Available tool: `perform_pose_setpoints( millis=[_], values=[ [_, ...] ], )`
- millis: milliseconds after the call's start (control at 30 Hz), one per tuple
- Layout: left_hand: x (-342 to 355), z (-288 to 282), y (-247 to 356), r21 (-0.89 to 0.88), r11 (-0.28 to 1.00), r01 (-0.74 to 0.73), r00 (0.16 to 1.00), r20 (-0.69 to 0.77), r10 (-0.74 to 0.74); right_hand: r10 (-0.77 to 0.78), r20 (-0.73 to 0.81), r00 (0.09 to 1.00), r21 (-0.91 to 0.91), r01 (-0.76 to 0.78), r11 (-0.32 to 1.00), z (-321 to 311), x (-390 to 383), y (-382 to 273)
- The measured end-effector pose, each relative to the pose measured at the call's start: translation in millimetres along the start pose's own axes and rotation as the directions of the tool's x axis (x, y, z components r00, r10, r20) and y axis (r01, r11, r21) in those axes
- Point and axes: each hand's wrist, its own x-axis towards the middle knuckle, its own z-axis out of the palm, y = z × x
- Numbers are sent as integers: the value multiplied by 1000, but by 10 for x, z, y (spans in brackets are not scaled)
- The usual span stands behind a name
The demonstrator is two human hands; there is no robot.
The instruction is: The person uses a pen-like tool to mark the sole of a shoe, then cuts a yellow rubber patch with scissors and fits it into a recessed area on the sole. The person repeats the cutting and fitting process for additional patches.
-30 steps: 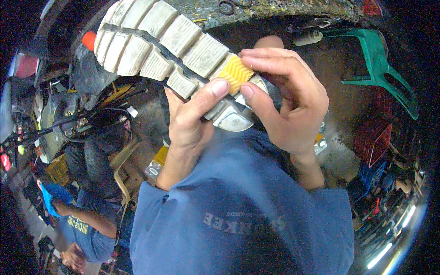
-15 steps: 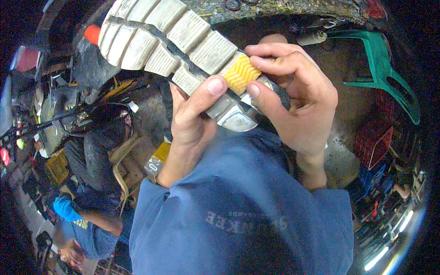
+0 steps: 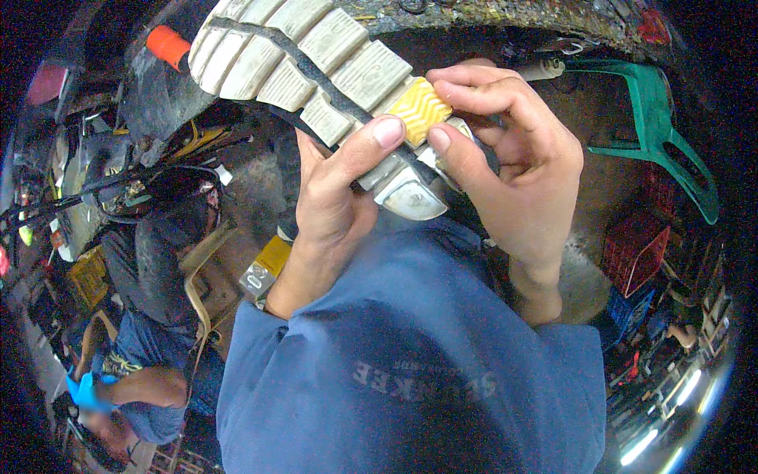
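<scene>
A shoe with a worn off-white segmented sole (image 3: 369, 77) is held sole up in front of my chest, its toe end toward the upper left. My left hand (image 3: 335, 178) grips the shoe from the near side, thumb pressed on the sole and fingers hidden behind. A yellow tread piece with a zigzag pattern (image 3: 422, 109) sits among the pale blocks near the heel. My right hand (image 3: 525, 154) is closed around that spot, thumb and fingertips at the edges of the yellow piece. The dark groove along the sole stays uncovered.
An orange-red cylinder (image 3: 167, 47) lies beyond the shoe's toe. A worn bench edge (image 3: 505, 22) runs across the top. At the right are a green plastic chair (image 3: 651, 110) and a red crate (image 3: 636, 249). A co-worker wearing a blue glove (image 3: 85, 391) is at the lower left.
The shoe has shifted slightly up and right, with both hands keeping their hold. More of the orange-red cylinder shows. The co-worker's gloved hand has moved down, closer to their head.
</scene>
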Motion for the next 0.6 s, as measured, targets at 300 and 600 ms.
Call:
perform_pose_setpoints(
  millis=[300,600],
  values=[
    [38,-60,-15,-84,995,54,998,-11,-55,36,47,998,-58,-33,998,-100,53,-57],
    [68,-89,-18,104,994,20,1000,-20,-18,82,23,996,26,-83,996,-71,112,-60]
  ],
)
